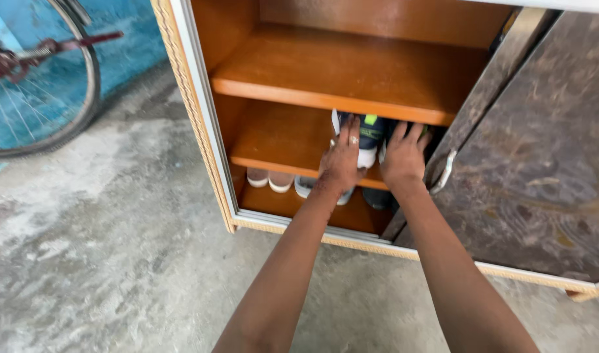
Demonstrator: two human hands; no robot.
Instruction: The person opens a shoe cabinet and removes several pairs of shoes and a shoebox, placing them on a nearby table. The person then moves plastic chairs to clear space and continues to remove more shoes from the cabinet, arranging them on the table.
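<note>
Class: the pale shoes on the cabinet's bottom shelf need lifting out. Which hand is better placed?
Probably the left hand: it sits just above and beside the pale shoes. The right hand rests farther right, on the dark shoes.

Home entry/garage area: wooden shoe cabinet (351, 72) w/ shoes (370, 134), bare concrete floor (103, 248), bicycle wheel (44, 85) by blue wall (126, 36).

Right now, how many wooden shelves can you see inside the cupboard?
3. The top shelf is bare; the middle shelf carries the shoes under the left hand and right hand; the bottom shelf holds more shoes. The door may hide more.
</note>
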